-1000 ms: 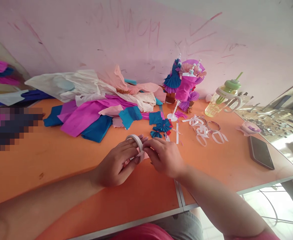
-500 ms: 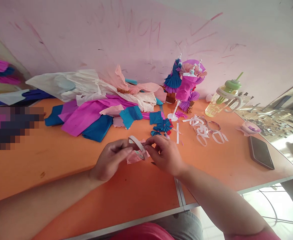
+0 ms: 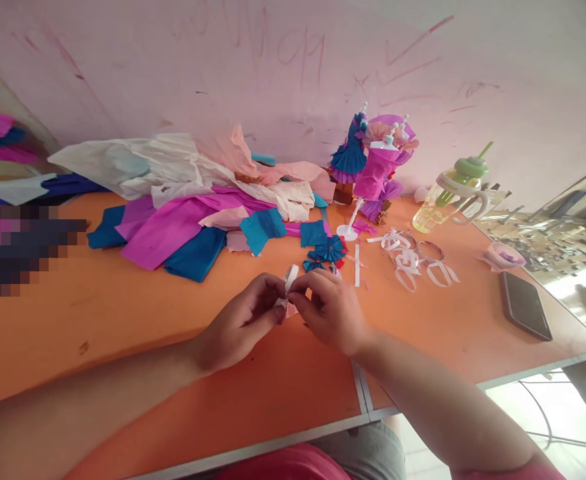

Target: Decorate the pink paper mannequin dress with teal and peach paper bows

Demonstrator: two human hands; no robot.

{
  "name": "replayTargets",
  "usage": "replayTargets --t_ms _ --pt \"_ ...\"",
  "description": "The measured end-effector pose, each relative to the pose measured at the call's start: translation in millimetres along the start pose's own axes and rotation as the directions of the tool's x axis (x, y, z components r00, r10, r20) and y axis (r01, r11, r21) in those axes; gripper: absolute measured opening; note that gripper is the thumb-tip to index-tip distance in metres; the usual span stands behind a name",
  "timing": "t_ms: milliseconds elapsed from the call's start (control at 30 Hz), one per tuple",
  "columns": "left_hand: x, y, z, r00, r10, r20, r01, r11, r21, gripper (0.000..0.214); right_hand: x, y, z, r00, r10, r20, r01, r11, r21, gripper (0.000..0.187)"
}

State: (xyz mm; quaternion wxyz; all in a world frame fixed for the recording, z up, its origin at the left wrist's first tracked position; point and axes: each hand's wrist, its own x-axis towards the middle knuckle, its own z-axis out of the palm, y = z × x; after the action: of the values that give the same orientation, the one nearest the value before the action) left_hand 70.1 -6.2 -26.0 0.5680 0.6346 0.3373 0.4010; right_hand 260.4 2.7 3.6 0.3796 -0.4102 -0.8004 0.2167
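Note:
A narrow roll of whitish tape is held between my two hands above the table, mostly hidden by fingers. My left hand is closed on the roll from the left. From the right, my right hand pinches at the roll's edge, fingertips touching those of the left. Below them shows a scrap of pink paper. Just beyond my hands lie pleated blue paper pieces and a flat blue square.
Crepe paper sheets heap along the wall. Small stands dressed in paper rise at the back, beside a green-lidded bottle. Curled white strips and a phone lie to the right on the orange table.
My left hand has moved right, up against the right hand. The tape roll has turned, so its open ring no longer shows. The right hand has hardly moved.

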Motion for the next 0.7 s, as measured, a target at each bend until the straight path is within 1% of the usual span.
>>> replayTargets --t_ms 100,200,267,300,400,467,500,600,700 --pt "-2.5 2.1 2.7 1.000 0.013 -0.013 -0.014 0.999 -0.052 0.012 -1.7 1.2 1.3 0.999 -0.041 -0.004 0.041 0.999 -0.027 0.013" --pt "-4.5 2.7 4.0 1.000 0.010 -0.003 -0.010 0.997 -0.076 0.021 -3.4 0.6 3.7 0.999 -0.051 0.015 0.052 0.998 -0.045 0.014" --pt "-4.4 1.1 3.4 1.000 0.010 -0.025 -0.011 1.000 -0.023 0.024 -3.7 -1.8 4.3 0.999 -0.039 0.012 0.040 0.999 -0.038 0.013" --pt "-4.0 0.0 2.9 0.999 0.008 -0.050 -0.007 1.000 0.024 0.023 -3.3 -3.4 4.0 1.000 -0.017 -0.004 0.017 1.000 -0.026 0.012" --pt "-2.8 -3.2 1.3 0.994 0.015 -0.107 0.008 0.978 0.206 0.021 -0.8 -7.2 0.0 0.991 0.089 -0.101 -0.088 0.996 0.016 0.009" --pt "-2.4 -4.2 0.9 0.993 0.029 -0.118 0.004 0.961 0.275 0.025 0.9 -7.2 -3.5 0.980 0.131 -0.148 -0.127 0.991 0.039 0.009" --pt "-2.3 -4.1 0.9 0.992 0.034 -0.124 0.002 0.959 0.284 0.026 1.5 -6.4 -5.1 0.978 0.136 -0.158 -0.130 0.990 0.047 0.010" --pt "-1.1 -2.2 -0.1 0.987 0.023 -0.161 0.018 0.969 0.248 0.027 2.7 -2.8 -8.9 0.985 0.109 -0.136 -0.100 0.993 0.068 0.017" --pt "1.4 0.5 -2.6 0.970 -0.001 -0.242 0.050 0.979 0.199 0.032 5.7 -1.6 -15.6 0.995 0.074 -0.063 -0.070 0.995 0.071 0.028"
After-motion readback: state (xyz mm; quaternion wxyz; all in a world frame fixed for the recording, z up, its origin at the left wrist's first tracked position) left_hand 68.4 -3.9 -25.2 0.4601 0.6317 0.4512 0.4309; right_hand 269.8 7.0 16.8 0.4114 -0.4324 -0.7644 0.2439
